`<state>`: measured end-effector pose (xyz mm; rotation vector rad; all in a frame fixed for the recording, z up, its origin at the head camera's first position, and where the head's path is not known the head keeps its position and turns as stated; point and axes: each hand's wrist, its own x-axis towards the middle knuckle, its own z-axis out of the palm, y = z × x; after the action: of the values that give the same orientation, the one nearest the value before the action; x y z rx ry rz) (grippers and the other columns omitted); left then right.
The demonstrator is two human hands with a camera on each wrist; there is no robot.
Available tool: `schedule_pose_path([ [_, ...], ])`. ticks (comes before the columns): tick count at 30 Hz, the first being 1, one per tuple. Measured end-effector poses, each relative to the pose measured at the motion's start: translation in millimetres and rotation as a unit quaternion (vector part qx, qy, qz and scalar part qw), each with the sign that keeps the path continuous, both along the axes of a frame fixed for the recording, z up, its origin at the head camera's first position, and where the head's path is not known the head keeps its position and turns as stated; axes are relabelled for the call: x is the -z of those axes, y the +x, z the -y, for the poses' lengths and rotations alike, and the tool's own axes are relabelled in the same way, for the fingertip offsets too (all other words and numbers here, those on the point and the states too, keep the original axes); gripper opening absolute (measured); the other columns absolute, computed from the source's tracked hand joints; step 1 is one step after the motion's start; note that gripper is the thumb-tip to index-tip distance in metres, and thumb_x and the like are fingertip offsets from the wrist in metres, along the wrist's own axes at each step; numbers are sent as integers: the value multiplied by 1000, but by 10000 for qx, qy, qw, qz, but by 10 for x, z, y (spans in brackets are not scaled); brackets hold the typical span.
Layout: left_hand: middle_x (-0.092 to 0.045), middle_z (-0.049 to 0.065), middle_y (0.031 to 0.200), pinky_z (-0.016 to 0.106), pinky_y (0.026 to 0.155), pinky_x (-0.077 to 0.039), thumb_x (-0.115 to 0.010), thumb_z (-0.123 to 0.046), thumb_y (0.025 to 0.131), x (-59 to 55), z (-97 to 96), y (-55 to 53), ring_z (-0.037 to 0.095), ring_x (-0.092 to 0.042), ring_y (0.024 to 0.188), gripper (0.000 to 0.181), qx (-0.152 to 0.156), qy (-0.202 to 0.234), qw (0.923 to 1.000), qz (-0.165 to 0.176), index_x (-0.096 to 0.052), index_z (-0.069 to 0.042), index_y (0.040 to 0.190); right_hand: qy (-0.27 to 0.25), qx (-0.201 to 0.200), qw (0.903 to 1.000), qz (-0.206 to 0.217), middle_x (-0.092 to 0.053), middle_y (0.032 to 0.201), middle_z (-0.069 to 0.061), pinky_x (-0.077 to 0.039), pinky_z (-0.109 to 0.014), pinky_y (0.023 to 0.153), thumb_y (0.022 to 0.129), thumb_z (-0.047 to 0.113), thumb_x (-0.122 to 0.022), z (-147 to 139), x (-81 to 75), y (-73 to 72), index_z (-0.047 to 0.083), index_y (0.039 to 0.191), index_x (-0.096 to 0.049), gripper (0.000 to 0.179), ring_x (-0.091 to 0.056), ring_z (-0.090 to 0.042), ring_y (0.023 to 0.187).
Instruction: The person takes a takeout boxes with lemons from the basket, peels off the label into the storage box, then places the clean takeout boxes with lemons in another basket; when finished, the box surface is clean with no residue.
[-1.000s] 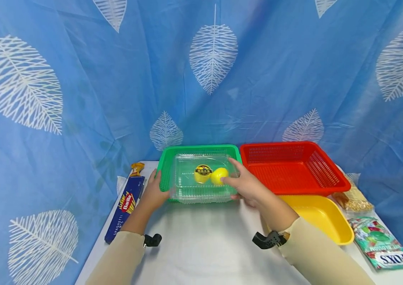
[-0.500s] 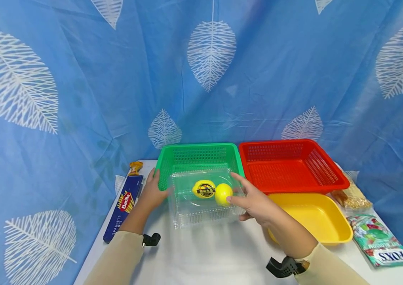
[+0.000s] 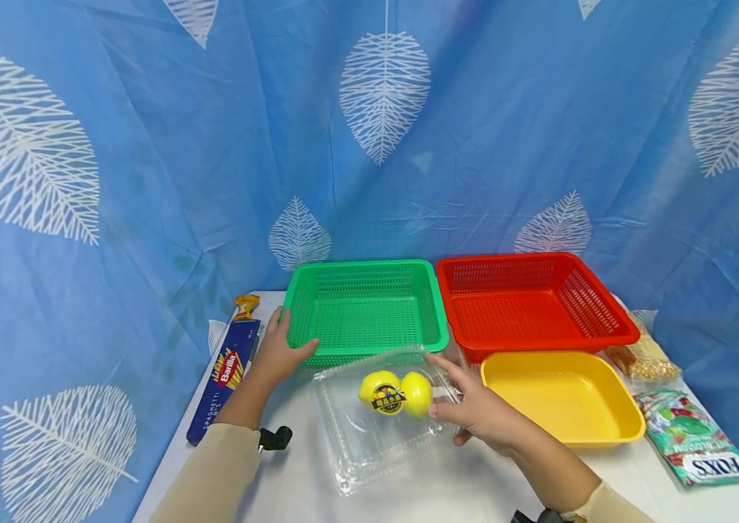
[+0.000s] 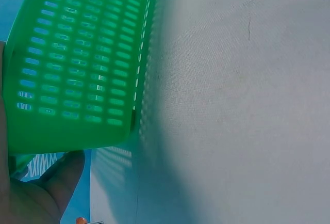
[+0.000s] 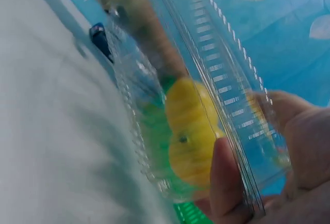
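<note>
My right hand [image 3: 487, 410] grips a clear plastic fruit box [image 3: 350, 428] by its right side, thumb on one face. The box hangs tilted in front of the green basket [image 3: 369, 327]. Inside lie two yellow lemons [image 3: 417, 394], partly behind a round black and gold label [image 3: 388, 399]. In the right wrist view, the lemons [image 5: 193, 154] show blurred through the box wall near the thumb. My left hand [image 3: 278, 354] is at the green basket's front left corner, thumb stretched out over the front rim. In the left wrist view, its thumb [image 4: 64, 180] lies right at the basket's edge.
A red basket [image 3: 539, 312] stands right of the green one, with a yellow tray [image 3: 565, 399] before it. At the right edge lie a grain bag [image 3: 647, 356] and a Fox's packet [image 3: 696, 436]. A spaghetti box [image 3: 226, 381] and a small orange packet [image 3: 247, 306] lie left.
The right hand has brought the fruit box out from over the green basket toward the front, tilting and turning it. The left hand stays by the basket, now apart from the box.
</note>
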<state>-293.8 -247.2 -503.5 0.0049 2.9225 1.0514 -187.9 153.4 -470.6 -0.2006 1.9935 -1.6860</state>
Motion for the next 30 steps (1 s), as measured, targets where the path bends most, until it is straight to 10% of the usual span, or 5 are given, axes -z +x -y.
schedule_pose_path([
  [6, 6, 14, 177, 73, 119, -27, -65, -64, 93, 6, 5, 3, 49, -11, 159, 112, -10, -4, 10000, 29, -3, -9, 169, -230, -397, 9989, 50, 2, 171, -32, -53, -27, 48, 92, 15, -79, -88, 149, 68, 37, 164, -32, 89, -63, -26, 83],
  [13, 7, 15, 177, 73, 120, -26, -65, -59, 94, -27, -4, 8, 49, -10, 159, 110, 6, 73, 10000, 66, -3, -8, 169, -37, 182, 9998, -16, -35, 159, -30, -50, -25, 47, 91, 13, -79, -75, 357, 102, 36, 164, -31, 90, -66, -27, 87],
  [20, 7, 15, 177, 71, 121, -27, -66, -57, 95, -47, -18, 23, 49, -9, 160, 110, -9, 83, 9999, 85, -2, -8, 169, 645, 1067, 9914, -386, -35, 163, -28, -56, -35, 48, 87, 18, -84, -1, 492, 97, 38, 163, -33, 94, -53, -21, 51],
  [30, 7, 14, 177, 72, 120, -27, -67, -56, 95, -50, -28, 27, 48, -10, 160, 109, -21, 206, 9997, 97, -4, -8, 169, 1040, 1297, 9842, -609, -30, 166, -30, -59, -38, 50, 87, 25, -84, 129, 522, 127, 40, 165, -29, 96, -55, -19, 55],
])
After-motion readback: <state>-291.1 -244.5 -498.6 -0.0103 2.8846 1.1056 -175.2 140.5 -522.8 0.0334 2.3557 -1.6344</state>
